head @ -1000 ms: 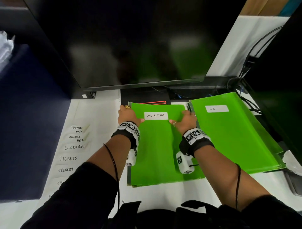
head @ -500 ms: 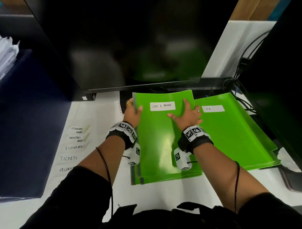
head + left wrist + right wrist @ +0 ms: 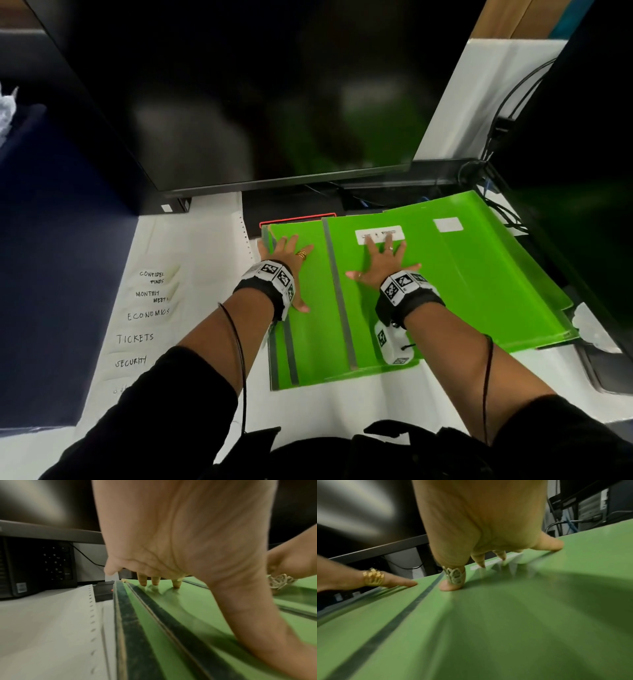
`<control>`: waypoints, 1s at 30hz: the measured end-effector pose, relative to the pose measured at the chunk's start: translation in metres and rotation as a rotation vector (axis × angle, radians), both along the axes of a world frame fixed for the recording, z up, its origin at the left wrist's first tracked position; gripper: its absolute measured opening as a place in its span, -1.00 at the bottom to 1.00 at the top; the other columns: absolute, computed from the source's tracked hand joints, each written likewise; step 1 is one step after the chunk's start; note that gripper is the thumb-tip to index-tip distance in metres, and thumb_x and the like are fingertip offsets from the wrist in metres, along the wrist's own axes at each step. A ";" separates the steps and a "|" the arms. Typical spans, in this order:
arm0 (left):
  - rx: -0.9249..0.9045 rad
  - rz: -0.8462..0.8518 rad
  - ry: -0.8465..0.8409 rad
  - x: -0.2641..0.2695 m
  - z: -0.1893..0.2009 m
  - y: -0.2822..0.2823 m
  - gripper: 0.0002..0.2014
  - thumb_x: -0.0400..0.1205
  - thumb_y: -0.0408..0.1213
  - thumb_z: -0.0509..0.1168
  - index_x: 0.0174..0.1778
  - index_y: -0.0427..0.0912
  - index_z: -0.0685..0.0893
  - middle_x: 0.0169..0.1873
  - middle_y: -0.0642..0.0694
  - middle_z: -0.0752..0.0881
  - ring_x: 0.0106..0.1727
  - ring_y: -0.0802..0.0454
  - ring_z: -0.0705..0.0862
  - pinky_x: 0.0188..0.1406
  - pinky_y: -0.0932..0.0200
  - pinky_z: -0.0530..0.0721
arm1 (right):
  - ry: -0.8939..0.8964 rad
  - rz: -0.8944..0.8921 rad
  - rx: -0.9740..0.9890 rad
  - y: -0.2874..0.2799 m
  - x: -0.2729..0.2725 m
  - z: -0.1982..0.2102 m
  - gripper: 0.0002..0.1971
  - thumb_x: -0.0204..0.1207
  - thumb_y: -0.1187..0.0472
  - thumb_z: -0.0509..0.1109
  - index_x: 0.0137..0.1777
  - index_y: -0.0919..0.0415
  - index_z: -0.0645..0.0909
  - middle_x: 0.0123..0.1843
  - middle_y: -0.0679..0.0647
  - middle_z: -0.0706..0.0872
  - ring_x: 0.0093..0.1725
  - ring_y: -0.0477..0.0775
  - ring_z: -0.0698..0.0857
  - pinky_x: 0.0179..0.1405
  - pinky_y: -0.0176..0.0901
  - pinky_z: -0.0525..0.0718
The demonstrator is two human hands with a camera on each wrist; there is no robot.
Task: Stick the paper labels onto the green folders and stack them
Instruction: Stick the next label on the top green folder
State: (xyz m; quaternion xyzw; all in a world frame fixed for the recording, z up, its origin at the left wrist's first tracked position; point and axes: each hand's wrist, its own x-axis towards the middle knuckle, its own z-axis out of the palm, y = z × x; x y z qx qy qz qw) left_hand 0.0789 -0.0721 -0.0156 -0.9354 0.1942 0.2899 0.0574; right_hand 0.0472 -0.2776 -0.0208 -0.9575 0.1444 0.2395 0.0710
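My right hand [image 3: 382, 262] lies flat, fingers spread, on a green folder [image 3: 363, 315] that carries a white handwritten label [image 3: 394, 233]. This folder overlaps the left part of the right-hand stack of green folders [image 3: 496, 291], whose top one has its own label [image 3: 448, 224]. My left hand [image 3: 286, 253] presses flat on the left pile of green folders [image 3: 315, 329]. In the right wrist view the fingertips [image 3: 482, 564] touch the label [image 3: 475, 568]. In the left wrist view the fingertips [image 3: 155, 582] rest on green folder [image 3: 188, 608]. More handwritten labels [image 3: 147, 313] lie on a sheet to the left.
A large dark monitor [image 3: 274, 102] hangs over the back of the desk, and a second screen [image 3: 582, 154] stands at the right with cables [image 3: 503, 212]. A black box with a red edge [image 3: 294, 219] sits behind the folders. A dark blue panel [image 3: 51, 274] borders the left.
The labelled folder was lifted off the left pile and moved right onto the right stack. My left hand let go of its edge and now lies flat on the left pile.
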 end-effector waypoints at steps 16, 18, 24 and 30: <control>-0.013 0.000 0.009 -0.004 0.003 0.005 0.37 0.09 0.28 0.58 0.64 0.18 -0.24 0.64 -0.11 -0.29 0.66 -0.19 -0.27 0.42 -0.63 -0.22 | -0.051 -0.096 -0.004 -0.062 -0.005 -0.004 -0.34 0.68 0.07 0.14 0.64 -0.25 -0.16 0.68 0.09 -0.33 0.64 0.38 -0.30 0.45 0.65 -0.10; -0.030 0.005 0.005 -0.005 0.002 0.007 0.36 0.11 0.27 0.58 0.64 0.18 -0.24 0.64 -0.11 -0.29 0.66 -0.18 -0.27 0.42 -0.61 -0.23 | -0.091 -0.069 -0.031 -0.057 -0.006 -0.002 -0.34 0.69 0.19 0.12 0.64 -0.24 -0.13 0.69 0.12 -0.31 0.64 0.36 -0.30 0.46 0.60 -0.14; -0.163 0.055 -0.015 -0.011 -0.004 0.018 0.33 0.11 0.26 0.58 0.66 0.12 -0.14 0.65 -0.11 -0.28 0.66 -0.15 -0.26 0.52 -0.49 -0.22 | -0.125 0.028 -0.020 -0.027 -0.004 0.001 -0.42 0.69 -0.09 0.01 0.65 -0.20 -0.12 0.70 0.08 -0.22 0.65 0.36 -0.24 0.46 0.61 -0.08; -0.134 0.079 -0.075 -0.019 -0.004 0.021 0.28 0.14 0.35 0.51 0.66 0.14 -0.11 0.65 -0.12 -0.21 0.67 -0.14 -0.21 0.52 -0.49 -0.20 | -0.070 -0.009 0.044 -0.050 -0.015 -0.010 -0.37 0.72 0.13 -0.01 0.61 -0.31 -0.27 0.68 -0.06 -0.32 0.64 0.34 -0.30 0.44 0.64 -0.14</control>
